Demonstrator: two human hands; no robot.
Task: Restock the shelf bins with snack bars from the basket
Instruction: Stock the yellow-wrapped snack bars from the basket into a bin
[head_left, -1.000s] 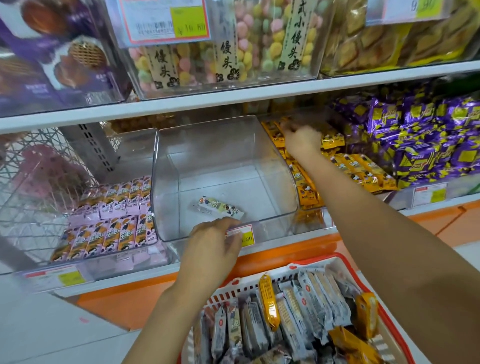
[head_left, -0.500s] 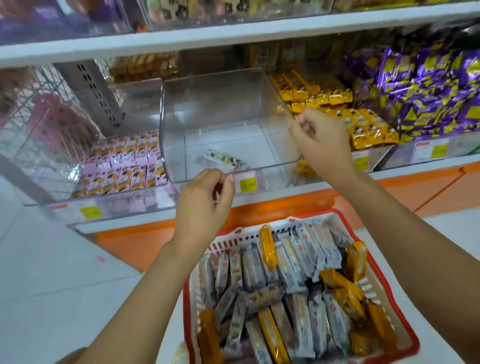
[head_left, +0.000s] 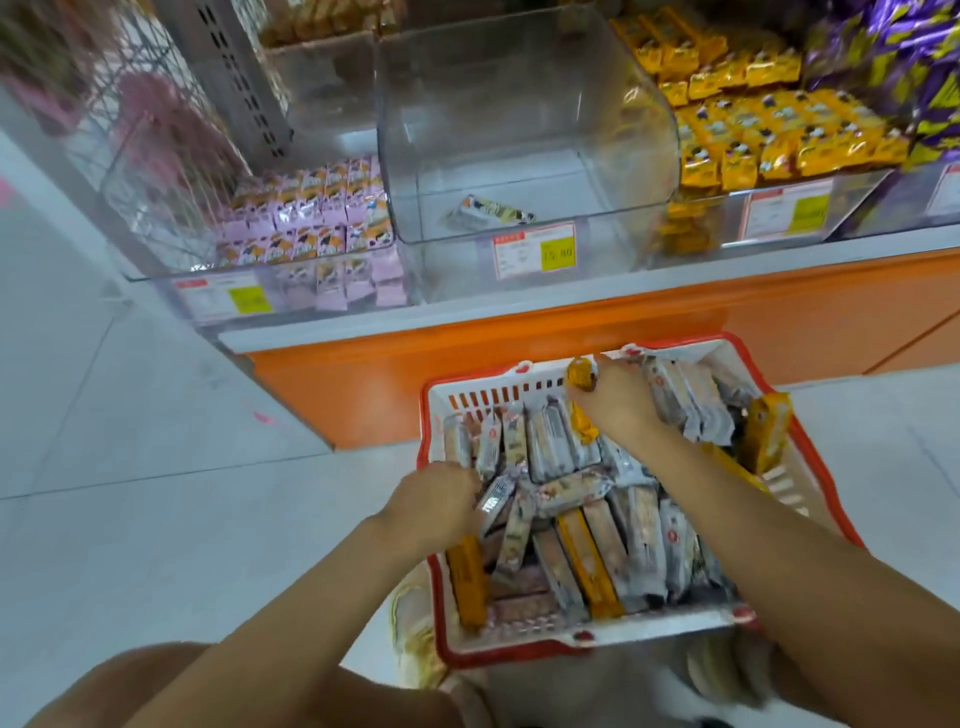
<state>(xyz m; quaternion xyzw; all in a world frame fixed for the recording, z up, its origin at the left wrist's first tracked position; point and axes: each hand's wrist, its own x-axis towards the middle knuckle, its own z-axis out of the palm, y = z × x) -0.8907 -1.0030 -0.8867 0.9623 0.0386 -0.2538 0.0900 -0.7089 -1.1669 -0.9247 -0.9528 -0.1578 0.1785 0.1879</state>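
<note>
snack bars (head_left: 571, 493) fill the basket (head_left: 498, 382), set below the near-empty bin (head_left: 519, 156) for easy reach. right hand (head_left: 618, 410) pinches a yellow bar (head_left: 581, 375); left hand (head_left: 439, 499) fingers hidden, cannot tell.

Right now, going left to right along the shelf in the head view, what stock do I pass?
pink packs → clear bin, holding only a single bar → yellow packs → purple packs
</note>
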